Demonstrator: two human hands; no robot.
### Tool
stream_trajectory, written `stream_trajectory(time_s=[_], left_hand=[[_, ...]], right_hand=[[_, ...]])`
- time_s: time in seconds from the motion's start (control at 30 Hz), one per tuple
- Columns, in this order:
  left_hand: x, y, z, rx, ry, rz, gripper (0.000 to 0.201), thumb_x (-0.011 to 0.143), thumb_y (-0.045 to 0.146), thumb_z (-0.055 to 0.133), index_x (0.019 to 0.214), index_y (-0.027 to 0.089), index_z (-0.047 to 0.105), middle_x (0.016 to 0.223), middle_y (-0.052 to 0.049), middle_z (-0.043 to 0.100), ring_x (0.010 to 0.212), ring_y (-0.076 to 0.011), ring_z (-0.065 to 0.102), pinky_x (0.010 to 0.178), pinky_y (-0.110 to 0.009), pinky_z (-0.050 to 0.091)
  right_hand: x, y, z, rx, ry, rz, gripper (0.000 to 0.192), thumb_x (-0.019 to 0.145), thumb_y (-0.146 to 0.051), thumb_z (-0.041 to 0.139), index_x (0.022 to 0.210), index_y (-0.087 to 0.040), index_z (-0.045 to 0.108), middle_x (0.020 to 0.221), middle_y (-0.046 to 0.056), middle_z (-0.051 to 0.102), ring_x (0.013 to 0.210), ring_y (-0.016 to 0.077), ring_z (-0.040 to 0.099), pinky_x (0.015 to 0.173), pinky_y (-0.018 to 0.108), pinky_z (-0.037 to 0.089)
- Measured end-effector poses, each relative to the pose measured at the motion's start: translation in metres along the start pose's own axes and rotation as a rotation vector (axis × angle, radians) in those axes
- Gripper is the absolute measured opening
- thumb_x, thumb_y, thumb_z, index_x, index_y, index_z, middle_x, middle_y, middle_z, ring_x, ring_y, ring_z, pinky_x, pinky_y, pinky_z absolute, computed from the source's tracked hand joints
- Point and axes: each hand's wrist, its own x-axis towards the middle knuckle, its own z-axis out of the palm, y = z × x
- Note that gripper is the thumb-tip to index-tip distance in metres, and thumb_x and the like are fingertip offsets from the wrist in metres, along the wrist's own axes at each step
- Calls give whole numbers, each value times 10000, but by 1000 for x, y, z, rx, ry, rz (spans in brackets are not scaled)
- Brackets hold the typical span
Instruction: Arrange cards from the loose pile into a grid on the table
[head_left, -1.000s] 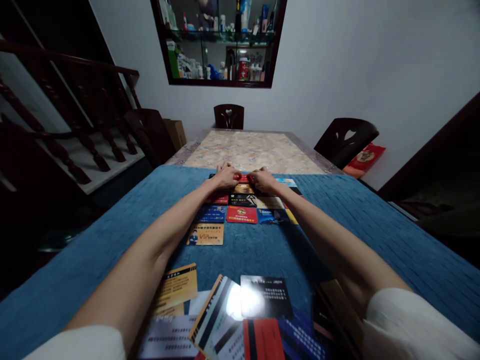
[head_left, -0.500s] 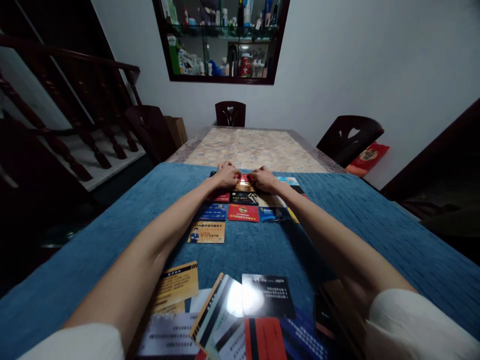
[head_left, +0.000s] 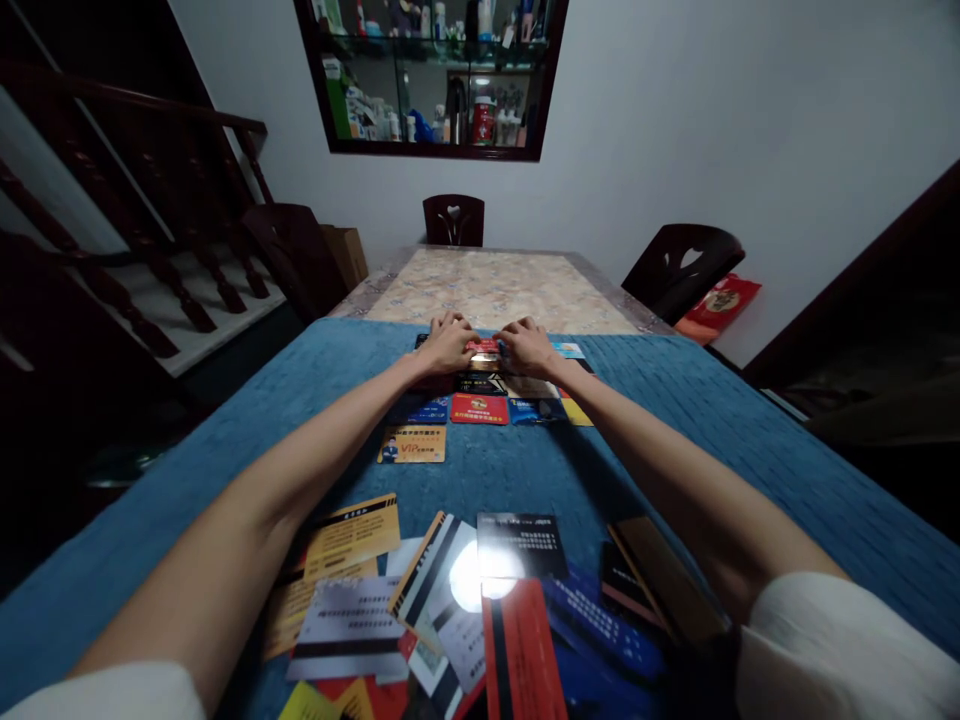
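At the far end of the laid-out cards, a red card (head_left: 484, 344) lies between my two hands. The curled fingers of my left hand (head_left: 448, 345) are on its left end. My right hand (head_left: 526, 347) has its bent fingers on the right end. Nearer me are a black card (head_left: 481, 384), a red card with a gold emblem (head_left: 479, 410), a blue card (head_left: 534, 411) and a yellow VIP card (head_left: 412, 445) in rows. My hands and forearms hide parts of the farther rows.
A loose pile of overlapping cards lies close to me, with a red striped card (head_left: 521, 650) and a black card (head_left: 519, 546) on top. Blue cloth (head_left: 247, 480) covers the near table. Chairs stand around it, one at the far end (head_left: 454, 222).
The camera view has tilted down slightly, showing more of the near pile. Both hands remain at the far row, their fingers shifting a little around the red card.
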Motion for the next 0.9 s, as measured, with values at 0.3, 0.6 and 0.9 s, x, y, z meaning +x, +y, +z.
stream_trajectory(time_s=[0.3,0.6,0.9], left_hand=[[-49,45,-25,-30,42,108,298,873,226,539,1122,233,702,1191,-99,645,1270,-332,378,1003,-538,305],[-100,67,-38,-64,84,160,257,871,214,539,1059,213,713,1203,-95,647,1277,-335,369,1003,-554,305],[-146,84,-45,-91,116,127,253,871,207,563,1083,221,701,1176,-91,646,1264,-333,393,1007,-553,309]], right_hand=[[-44,-21,-13,1,87,-58,385,933,-217,464,1284,-254,617,1274,134,584,1156,327,391,855,423,362],[-91,-42,-24,22,115,-104,352,928,-235,510,1263,-253,619,1230,125,593,1124,309,403,838,390,346],[-139,-51,-29,117,228,-134,319,903,-230,568,1215,-226,637,1181,115,622,1089,288,426,819,377,347]])
